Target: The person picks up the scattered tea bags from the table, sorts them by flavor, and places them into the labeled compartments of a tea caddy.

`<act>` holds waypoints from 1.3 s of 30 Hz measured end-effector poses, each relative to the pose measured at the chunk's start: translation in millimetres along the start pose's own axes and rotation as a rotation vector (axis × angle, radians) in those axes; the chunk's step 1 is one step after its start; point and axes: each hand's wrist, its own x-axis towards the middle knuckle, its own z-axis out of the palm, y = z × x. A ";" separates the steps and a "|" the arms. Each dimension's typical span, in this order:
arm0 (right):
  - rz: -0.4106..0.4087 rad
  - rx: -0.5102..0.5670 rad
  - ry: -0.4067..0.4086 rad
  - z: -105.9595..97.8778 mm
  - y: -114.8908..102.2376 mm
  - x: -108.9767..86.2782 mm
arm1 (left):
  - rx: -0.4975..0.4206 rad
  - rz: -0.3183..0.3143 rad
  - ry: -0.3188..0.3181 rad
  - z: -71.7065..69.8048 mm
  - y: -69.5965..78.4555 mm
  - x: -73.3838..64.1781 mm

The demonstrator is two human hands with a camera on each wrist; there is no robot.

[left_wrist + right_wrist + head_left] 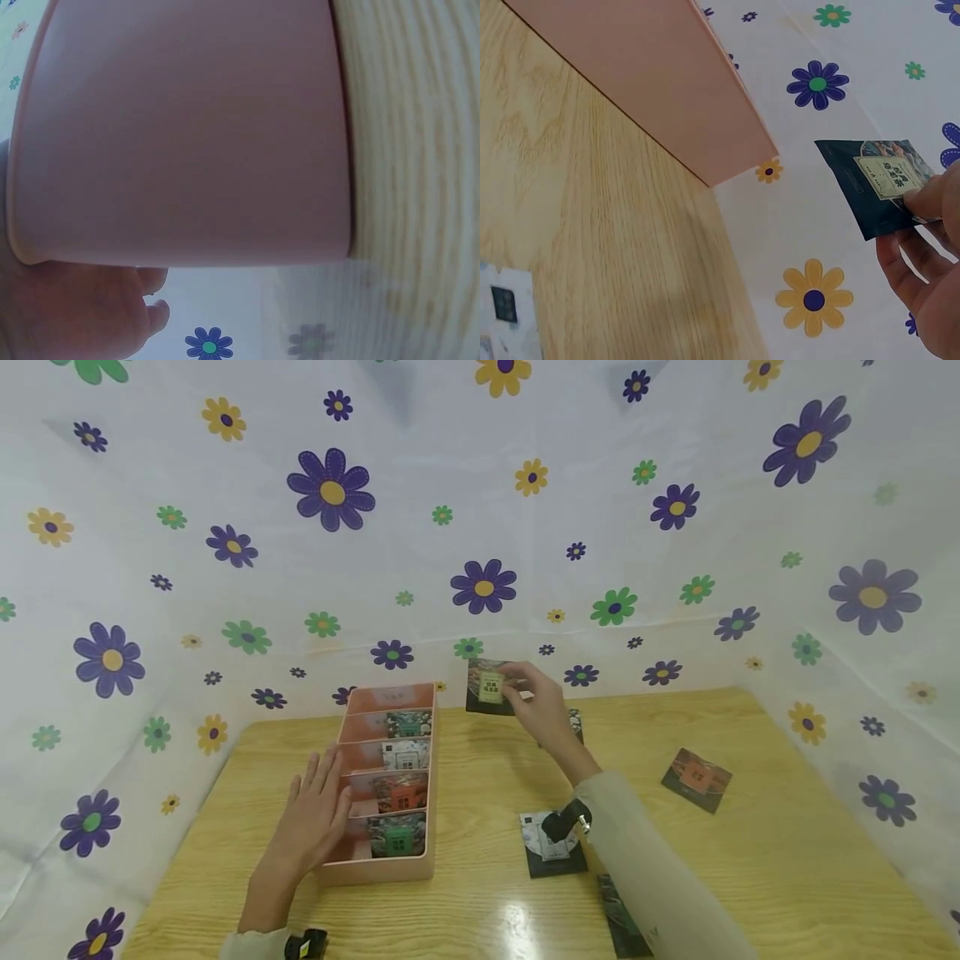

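- Head view: the wooden table (480,906) is enclosed by flowered cloth (180,468) on three sides.
- Left hand (313,814), fingers straight, is rested on the left rim of a pink box (378,872).
- Past a strip of table, near the far edge, a dark packet (477,693) is pinched by the right hand (543,706).
- White packet (542,852) is partly covered by the wristband (576,817); farther right, a red packet (697,779) is laid.

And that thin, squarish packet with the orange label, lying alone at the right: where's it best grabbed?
Probably pinch the thin orange-labelled packet by its dark edge nearest the person, coming in low from that side. It lies flat on the yellowish wooden table, with bare wood along that edge.
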 end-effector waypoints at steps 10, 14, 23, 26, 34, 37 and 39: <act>0.028 0.072 -0.042 13.5 -4.3 13.4 | 0.026 -0.024 -0.074 -3.4 0.9 2.7; 0.040 0.076 -0.060 18.6 -5.7 16.9 | 0.027 -0.018 -0.067 -2.1 0.6 2.8; 0.046 0.057 -0.089 32.7 -6.8 25.6 | 0.018 -0.013 -0.056 -1.5 0.5 0.8; 0.050 0.029 -0.096 39.0 -5.7 29.3 | 0.017 -0.005 -0.043 -1.7 0.6 0.1; 0.043 0.016 -0.075 59.0 -10.7 40.0 | 0.033 -0.017 -0.052 -7.3 2.8 -0.8; 0.050 0.006 -0.074 66.5 -12.9 44.3 | 0.044 -0.032 -0.069 -9.1 4.4 -0.1; 0.050 0.010 -0.069 71.3 -14.7 46.6 | 0.044 -0.034 -0.076 -9.3 4.3 0.1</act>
